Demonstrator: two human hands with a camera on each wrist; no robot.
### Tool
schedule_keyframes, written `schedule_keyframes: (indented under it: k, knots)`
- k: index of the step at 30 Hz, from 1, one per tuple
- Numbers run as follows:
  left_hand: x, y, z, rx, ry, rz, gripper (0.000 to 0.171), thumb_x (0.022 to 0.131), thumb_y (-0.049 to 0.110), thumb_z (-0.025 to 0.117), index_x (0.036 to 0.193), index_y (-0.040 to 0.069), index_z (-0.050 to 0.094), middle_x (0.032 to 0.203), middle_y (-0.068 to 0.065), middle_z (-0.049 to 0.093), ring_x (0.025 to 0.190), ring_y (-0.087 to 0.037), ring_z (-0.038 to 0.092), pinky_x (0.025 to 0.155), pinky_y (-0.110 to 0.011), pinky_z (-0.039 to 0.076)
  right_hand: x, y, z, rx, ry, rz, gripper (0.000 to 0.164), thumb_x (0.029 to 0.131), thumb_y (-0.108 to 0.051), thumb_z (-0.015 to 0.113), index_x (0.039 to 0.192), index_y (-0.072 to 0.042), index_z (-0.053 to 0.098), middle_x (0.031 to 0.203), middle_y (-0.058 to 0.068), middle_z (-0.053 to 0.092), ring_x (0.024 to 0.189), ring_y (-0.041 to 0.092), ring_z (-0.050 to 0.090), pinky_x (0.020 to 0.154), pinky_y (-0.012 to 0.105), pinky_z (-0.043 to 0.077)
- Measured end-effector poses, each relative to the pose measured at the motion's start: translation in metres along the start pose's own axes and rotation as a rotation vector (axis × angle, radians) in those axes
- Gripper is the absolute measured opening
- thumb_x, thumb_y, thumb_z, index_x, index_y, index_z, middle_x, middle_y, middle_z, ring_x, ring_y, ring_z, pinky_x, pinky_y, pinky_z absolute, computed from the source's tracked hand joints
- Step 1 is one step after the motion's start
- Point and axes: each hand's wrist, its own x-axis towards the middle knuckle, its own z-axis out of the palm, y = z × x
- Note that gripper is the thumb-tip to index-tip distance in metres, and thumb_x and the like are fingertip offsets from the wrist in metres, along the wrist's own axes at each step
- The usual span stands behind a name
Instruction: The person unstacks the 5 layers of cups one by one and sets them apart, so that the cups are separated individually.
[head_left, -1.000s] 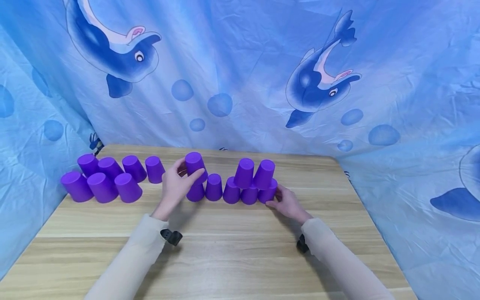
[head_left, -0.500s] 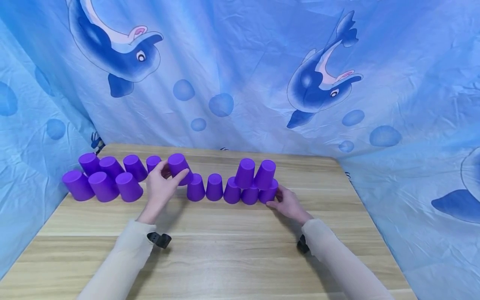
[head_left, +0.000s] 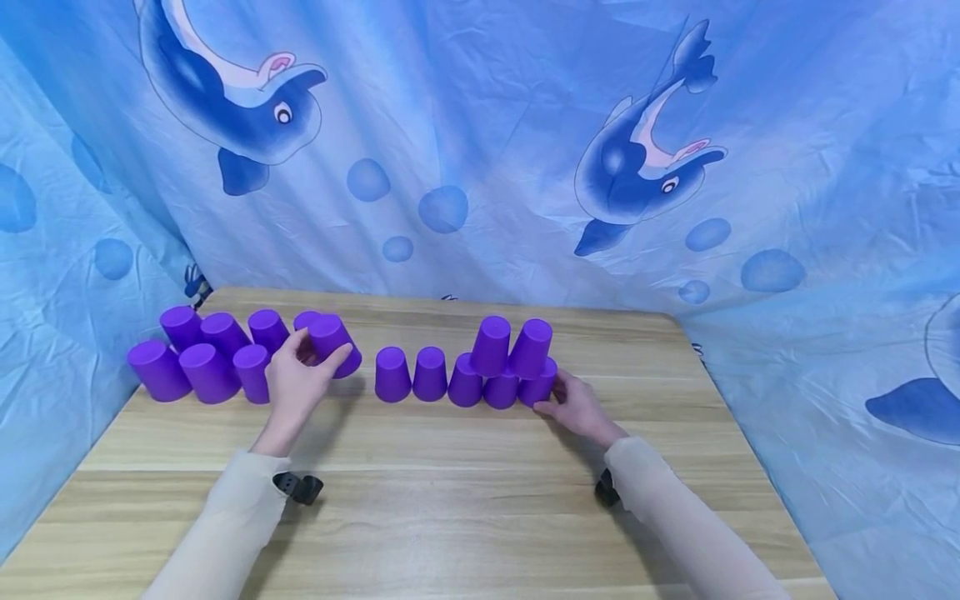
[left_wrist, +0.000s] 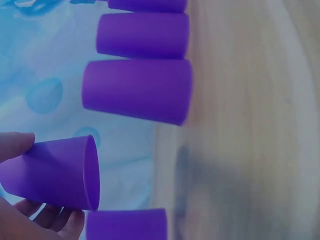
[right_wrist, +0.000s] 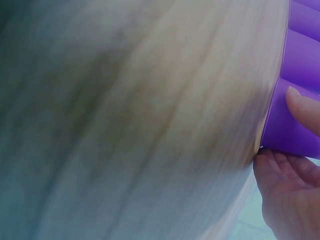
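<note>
My left hand (head_left: pixel 294 383) grips an upside-down purple cup (head_left: pixel 333 343), thumb on one side and fingers on the other. In the left wrist view that cup (left_wrist: pixel 55 172) is clear of the tabletop, its open rim facing the wood. My right hand (head_left: pixel 579 404) holds the bottom cup (head_left: pixel 534 387) at the right end of the row, between thumb and fingers, as the right wrist view shows on the same cup (right_wrist: pixel 292 125). Two upper cups, one of them the right upper cup (head_left: pixel 530 350), straddle the three bottom cups there. To their left, two single cups (head_left: pixel 393 375) stand side by side.
Several more inverted purple cups (head_left: pixel 208 375) stand in two loose rows at the table's left; my left hand partly hides some. A wood-grain table (head_left: pixel 450 500) lies beneath. Blue dolphin-print fabric (head_left: pixel 480 167) hangs behind and at both sides.
My left hand has carried its cup leftward, off from above the left single cup to the gap beside the left group. My right hand stays at the end cup.
</note>
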Motion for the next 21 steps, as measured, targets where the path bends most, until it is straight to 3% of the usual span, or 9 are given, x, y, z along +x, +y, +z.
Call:
schedule_keyframes:
  k: [9,16,21]
  knots:
    - [-0.003,-0.019,-0.011,0.097,-0.018,-0.088,0.067,0.081,0.026,0.077,0.133,-0.003,0.048,0.121,-0.027,0.058,0.110,-0.039,0.056,0.095,-0.048,0.043,0.000,0.000,0.000,-0.005,0.007,0.005,0.061,0.078,-0.010,0.080,0.128,0.005,0.051,0.122,0.023,0.058,0.113,0.035,0.056,0.096,0.042,0.045]
    - [-0.002,-0.031,-0.012,0.186,-0.022,-0.131,0.067,0.082,0.022,0.074,0.134,-0.007,0.044,0.126,-0.030,0.052,0.117,-0.046,0.043,0.102,-0.057,0.024,-0.001,0.000,-0.001,0.000,-0.001,0.004,0.062,0.078,-0.009,0.080,0.130,0.005,0.050,0.123,0.023,0.058,0.113,0.035,0.056,0.096,0.042,0.045]
    - [-0.002,-0.038,-0.014,0.211,-0.004,-0.146,0.066,0.082,0.019,0.073,0.134,-0.010,0.043,0.127,-0.032,0.050,0.119,-0.050,0.038,0.103,-0.058,0.020,0.000,0.000,-0.001,0.004,-0.003,0.005,0.063,0.079,-0.010,0.079,0.132,0.005,0.048,0.124,0.023,0.057,0.113,0.034,0.056,0.096,0.042,0.045]
